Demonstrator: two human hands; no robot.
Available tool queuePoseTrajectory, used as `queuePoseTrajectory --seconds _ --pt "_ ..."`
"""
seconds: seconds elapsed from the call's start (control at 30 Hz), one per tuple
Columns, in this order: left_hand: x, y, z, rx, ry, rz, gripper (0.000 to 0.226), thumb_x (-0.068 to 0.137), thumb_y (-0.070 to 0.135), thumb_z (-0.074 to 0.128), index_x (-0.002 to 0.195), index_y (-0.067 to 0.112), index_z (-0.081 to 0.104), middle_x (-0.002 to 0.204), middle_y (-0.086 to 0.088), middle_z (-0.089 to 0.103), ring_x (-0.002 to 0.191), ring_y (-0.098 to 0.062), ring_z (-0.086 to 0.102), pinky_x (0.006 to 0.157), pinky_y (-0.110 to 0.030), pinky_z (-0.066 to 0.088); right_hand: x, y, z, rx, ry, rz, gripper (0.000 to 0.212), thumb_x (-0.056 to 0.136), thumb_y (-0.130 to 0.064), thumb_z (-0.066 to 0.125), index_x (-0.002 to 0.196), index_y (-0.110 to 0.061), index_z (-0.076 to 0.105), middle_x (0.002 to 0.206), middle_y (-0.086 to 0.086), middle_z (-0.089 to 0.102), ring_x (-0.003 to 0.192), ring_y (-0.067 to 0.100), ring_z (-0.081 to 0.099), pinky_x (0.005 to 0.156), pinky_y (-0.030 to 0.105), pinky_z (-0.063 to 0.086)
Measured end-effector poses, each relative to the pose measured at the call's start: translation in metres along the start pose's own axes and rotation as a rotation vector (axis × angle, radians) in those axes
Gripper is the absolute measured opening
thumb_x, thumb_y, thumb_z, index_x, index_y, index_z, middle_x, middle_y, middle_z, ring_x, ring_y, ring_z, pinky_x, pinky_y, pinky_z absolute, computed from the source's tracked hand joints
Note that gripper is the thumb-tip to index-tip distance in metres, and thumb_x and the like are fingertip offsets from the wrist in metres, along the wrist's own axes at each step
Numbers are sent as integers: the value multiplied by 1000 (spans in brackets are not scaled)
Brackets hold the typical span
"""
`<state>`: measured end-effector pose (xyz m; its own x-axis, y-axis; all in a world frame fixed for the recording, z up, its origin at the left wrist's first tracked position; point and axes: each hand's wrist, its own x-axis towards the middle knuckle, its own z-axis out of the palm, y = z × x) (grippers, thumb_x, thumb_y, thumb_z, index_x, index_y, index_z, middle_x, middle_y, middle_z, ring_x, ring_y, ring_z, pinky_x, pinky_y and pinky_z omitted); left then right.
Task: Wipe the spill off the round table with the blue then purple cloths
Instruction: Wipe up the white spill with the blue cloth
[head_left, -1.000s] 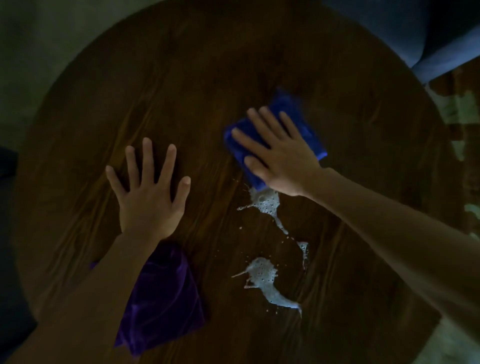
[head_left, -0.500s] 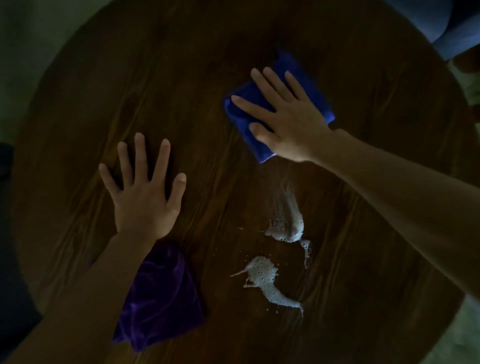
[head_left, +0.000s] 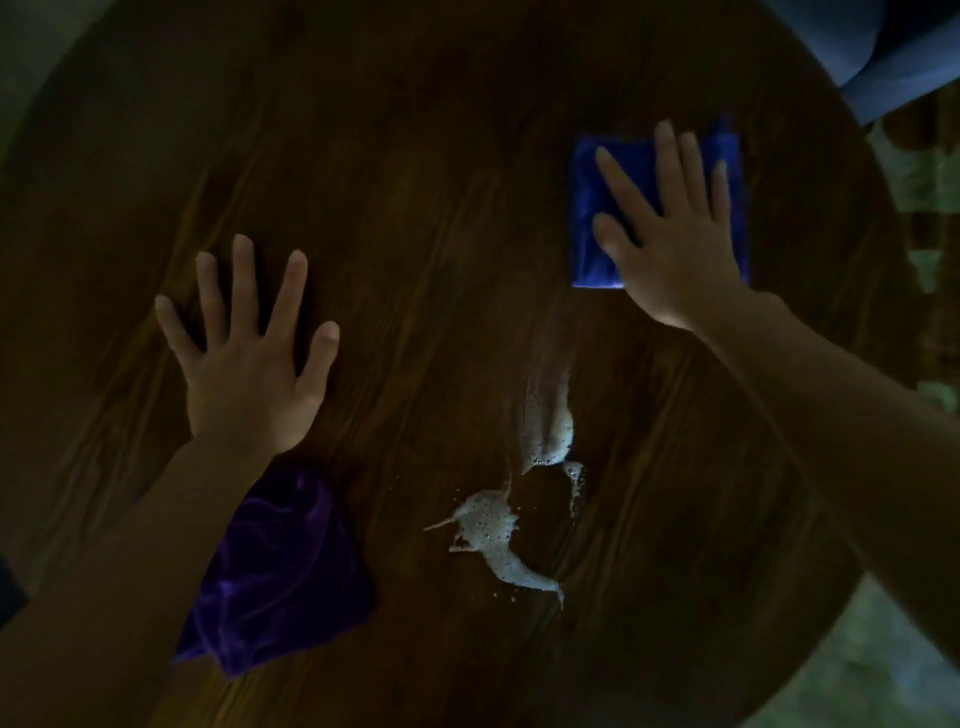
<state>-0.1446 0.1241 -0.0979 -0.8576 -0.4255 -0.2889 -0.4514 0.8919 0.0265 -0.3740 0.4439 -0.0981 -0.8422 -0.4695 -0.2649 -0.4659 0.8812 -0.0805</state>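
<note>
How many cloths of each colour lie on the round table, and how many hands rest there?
Blue cloth: 1
Purple cloth: 1
Hands: 2, left hand and right hand
Total: 4

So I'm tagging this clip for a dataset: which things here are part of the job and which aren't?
Part of the job:
blue cloth under right hand
purple cloth
spill
round table
left hand, flat on the table

Not part:
blue furniture beyond the table
floor
</note>
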Motion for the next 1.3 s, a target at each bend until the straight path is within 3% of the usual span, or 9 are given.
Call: queuePoseTrajectory --seconds 0.13,0.33,0.53,0.63,0.83,0.9,1.03,1.17,1.3 --pt "-2 1 -3 -6 -4 -1 70 101 69 9 163 40 -5 173 -5 -14 158 -32 -16 122 -67 -6 -73 -56 22 -42 -54 -80 70 101 -65 4 165 -39 11 173 14 -14 158 40 -17 124 66 -1" --pt "-1 2 -3 -5 -4 0 71 99 71 6 163 40 -5 173 -3 -15 158 -31 -17 122 -67 -6 -120 -83 36 -76 -165 -837 61 106 -60 27 163 -49 9 175 8 -6 160 32 -9 126 58 -6" --pt "0 2 -1 -13 33 15 71 99 71 6 162 41 -4 173 -5 -11 158 -32 -13 122 -67 -7 -10 -23 3 58 4 -41 63 105 -61 16 164 -44 0 174 13 -11 160 34 -10 127 60 -4" --pt "1 1 -1 -14 39 21 71 99 71 7 162 40 -3 173 -6 -10 158 -33 -12 121 -68 -6 -33 -57 9 48 23 28 63 106 -59 14 165 -41 -2 174 13 -12 160 34 -10 127 60 -4" --pt "2 2 -3 -1 23 8 71 99 71 6 162 40 -4 173 -5 -13 158 -31 -15 122 -67 -6 -175 -77 43 -99 -197 -883 64 105 -60 32 164 -48 10 175 8 -5 160 33 -7 127 59 -3" --pt "0 2 -3 -4 24 7 71 100 70 7 163 40 -3 173 -5 -12 158 -32 -15 122 -67 -6 -153 -37 38 -138 -178 -1014 63 103 -61 34 162 -54 12 175 5 -5 160 31 -6 127 58 -5" --pt "1 3 -3 -11 26 22 71 100 70 8 163 39 -2 173 -6 -11 158 -33 -14 122 -68 -5 -53 39 20 -134 -19 -376 59 105 -55 37 156 -63 7 175 11 -4 158 45 -5 124 67 -1" --pt "1 -1 0 -3 34 18 71 99 70 6 163 39 -3 173 -6 -11 158 -33 -14 122 -68 -6 -10 -7 14 -16 25 202 69 101 -67 7 164 -40 11 174 9 -10 159 39 -13 124 68 -2" --pt "0 0 -1 -23 42 30 70 100 70 7 163 40 -2 173 -6 -11 158 -33 -13 121 -68 -6 -75 -107 29 4 88 -343 62 105 -57 22 165 -41 16 174 16 3 160 41 1 126 61 0"
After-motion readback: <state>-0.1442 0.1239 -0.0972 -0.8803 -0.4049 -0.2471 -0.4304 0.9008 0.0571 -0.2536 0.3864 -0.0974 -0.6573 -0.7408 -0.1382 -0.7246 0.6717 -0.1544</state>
